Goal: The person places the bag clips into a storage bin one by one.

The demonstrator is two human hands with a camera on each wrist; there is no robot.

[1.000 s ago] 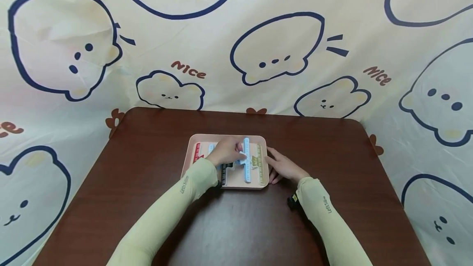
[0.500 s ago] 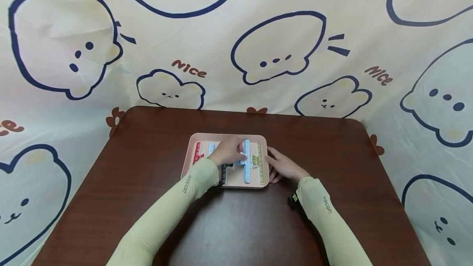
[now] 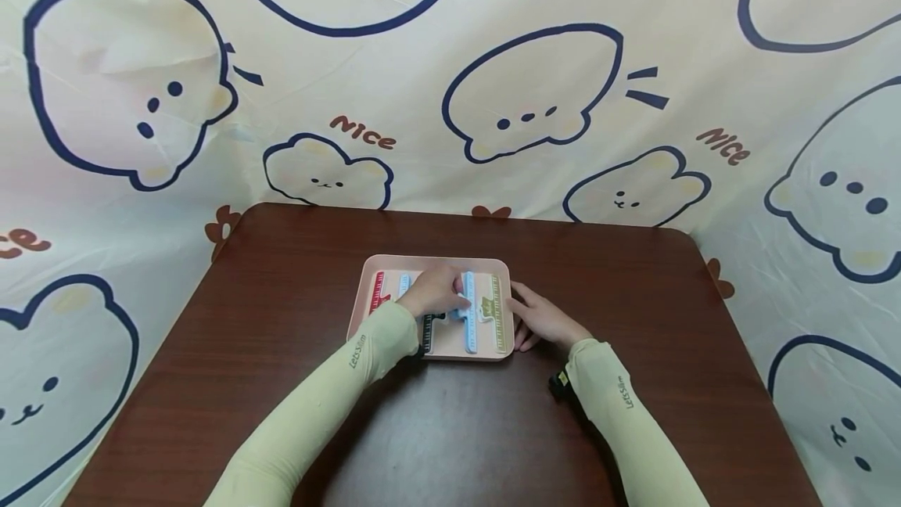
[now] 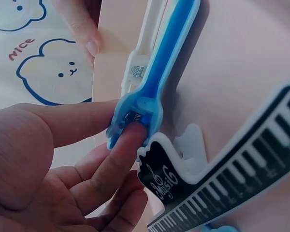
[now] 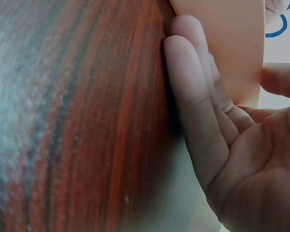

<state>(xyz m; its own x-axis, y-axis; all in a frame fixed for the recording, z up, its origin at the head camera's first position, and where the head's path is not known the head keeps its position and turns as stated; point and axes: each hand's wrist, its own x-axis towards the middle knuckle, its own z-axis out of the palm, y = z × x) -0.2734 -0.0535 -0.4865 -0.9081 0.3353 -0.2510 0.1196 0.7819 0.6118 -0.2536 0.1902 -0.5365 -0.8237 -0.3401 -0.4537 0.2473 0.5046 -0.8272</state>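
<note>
My left hand (image 3: 435, 290) pinches the handle end of a light blue piano-key page clip (image 3: 470, 319) over a pale pink tray (image 3: 401, 260). In the left wrist view, thumb and finger press either side of the clip's spring, and its long blue bar (image 4: 171, 46) slants up and away. Just beside those fingers lies a black page clip (image 4: 166, 179) marked "Music" with piano keys. A green page clip (image 3: 497, 311) lies to the right of the blue one. My right hand (image 3: 545, 318) rests along the tray's right outer wall, fingers extended, thumb at the rim.
In the tray's left part are a red clip (image 3: 377, 292) and another light blue clip (image 3: 403, 283), partly hidden by my left hand and sleeve. The tray sits on a dark brown table (image 3: 310, 257). Behind the table hangs a cartoon-printed cloth (image 3: 415, 84).
The blue clip in my left hand has shifted slightly toward me, closer down over the tray. My right hand stays at the tray's right side.
</note>
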